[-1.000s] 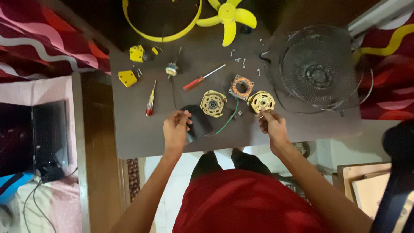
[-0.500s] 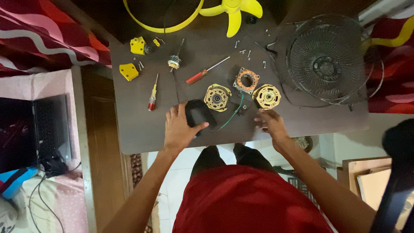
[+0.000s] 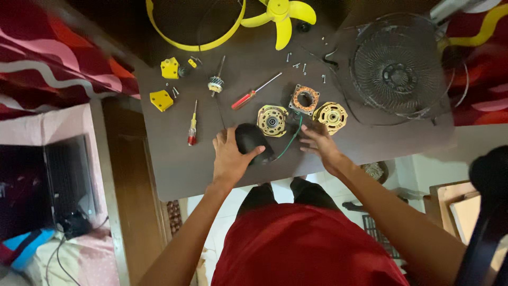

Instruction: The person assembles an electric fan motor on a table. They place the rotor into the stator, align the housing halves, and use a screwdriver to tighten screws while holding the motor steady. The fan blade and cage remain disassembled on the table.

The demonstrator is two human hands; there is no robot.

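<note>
While left hand (image 3: 230, 156) fingers grip the black motor cover (image 3: 251, 139) on the table (image 3: 174, 164), right hand (image 3: 317, 144) hovers just beside it, fingers spread.

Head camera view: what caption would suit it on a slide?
Left hand grips a black motor cover; right hand hovers by yellow motor plates.

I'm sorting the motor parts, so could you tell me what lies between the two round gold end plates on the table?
In the head view, the square copper-wound stator sits between the left gold plate and the right gold plate, slightly farther back.
</note>
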